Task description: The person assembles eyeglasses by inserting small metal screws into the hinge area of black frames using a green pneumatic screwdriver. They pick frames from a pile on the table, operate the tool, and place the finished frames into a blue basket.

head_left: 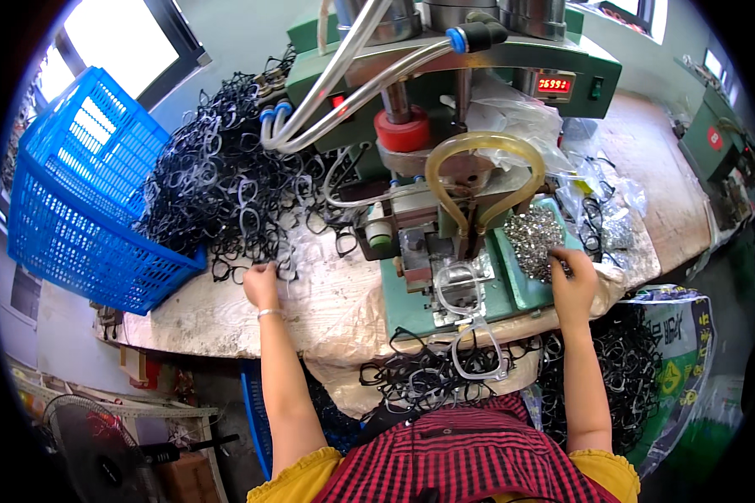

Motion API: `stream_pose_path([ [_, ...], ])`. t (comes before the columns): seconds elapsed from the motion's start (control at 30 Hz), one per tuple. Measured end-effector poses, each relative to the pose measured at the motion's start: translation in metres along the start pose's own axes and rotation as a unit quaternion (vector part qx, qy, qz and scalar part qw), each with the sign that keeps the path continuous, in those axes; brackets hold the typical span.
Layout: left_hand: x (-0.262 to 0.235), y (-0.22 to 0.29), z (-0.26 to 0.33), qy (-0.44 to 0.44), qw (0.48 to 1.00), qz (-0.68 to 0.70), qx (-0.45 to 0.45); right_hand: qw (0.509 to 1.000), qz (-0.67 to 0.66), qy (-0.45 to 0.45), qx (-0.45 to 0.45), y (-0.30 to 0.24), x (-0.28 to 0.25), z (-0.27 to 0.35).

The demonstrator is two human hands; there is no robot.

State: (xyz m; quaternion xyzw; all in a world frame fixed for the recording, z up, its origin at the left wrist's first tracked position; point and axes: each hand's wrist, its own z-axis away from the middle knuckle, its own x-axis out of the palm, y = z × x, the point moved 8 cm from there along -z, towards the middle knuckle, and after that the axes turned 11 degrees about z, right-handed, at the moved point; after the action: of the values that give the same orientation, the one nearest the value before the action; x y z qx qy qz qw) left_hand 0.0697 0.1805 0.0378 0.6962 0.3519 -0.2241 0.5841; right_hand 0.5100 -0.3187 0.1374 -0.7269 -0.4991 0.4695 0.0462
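Note:
My left hand [262, 286] is closed at the front edge of a big heap of dark eyeglass frames [226, 159], its fingers on an eyeglass frame [286, 270] there. On the right, my right hand [573, 283] has its fingers curled together at the edge of many small shiny metal parts [530, 239] in a green tray [512, 289]. What those fingertips pinch is too small to make out. Between my hands stands a green press machine [428, 323]. A clear eyeglass frame [459, 287] sits at its fixture, and a clear grey frame [481, 352] hangs just in front.
A blue plastic basket [84, 243] leans at the left of the heap. More dark frames [403, 369] lie at my lap, and others fill a printed sack [671, 369] at the right. Clear air hoses [356, 84] and a yellowish tube [485, 141] loop around the press. A fan [96, 448] stands lower left.

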Motion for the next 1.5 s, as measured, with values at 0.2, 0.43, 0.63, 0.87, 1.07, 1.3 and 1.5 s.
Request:
stream_pose_path([
  [0.2,-0.052,0.065,0.078,0.131,0.942,0.162,0.263,0.995,-0.026,0.018,0.090,0.036,-0.043,0.038],
  [0.43,-0.064,0.159,0.113,0.023,0.814,0.510,0.277,0.971,-0.215,-0.058,-0.085,-0.106,-0.010,-0.024],
  [0.63,-0.029,0.149,0.185,-0.113,0.778,0.606,0.122,0.914,-0.394,-0.082,0.052,-0.118,0.039,-0.007],
  [0.87,-0.115,0.263,0.228,-0.186,0.618,0.695,0.317,0.880,-0.449,-0.127,0.088,-0.119,0.045,-0.007],
  [1.07,-0.137,0.321,0.235,-0.170,0.637,0.625,0.417,0.822,-0.522,-0.179,0.140,-0.149,0.031,-0.006],
  [1.3,-0.114,0.316,0.306,-0.274,0.617,0.436,0.596,0.984,-0.124,-0.092,-0.090,-0.097,0.010,-0.022],
  [1.5,-0.096,0.320,0.321,-0.269,0.572,0.375,0.678,0.994,0.095,-0.036,-0.049,-0.003,0.024,-0.010],
])
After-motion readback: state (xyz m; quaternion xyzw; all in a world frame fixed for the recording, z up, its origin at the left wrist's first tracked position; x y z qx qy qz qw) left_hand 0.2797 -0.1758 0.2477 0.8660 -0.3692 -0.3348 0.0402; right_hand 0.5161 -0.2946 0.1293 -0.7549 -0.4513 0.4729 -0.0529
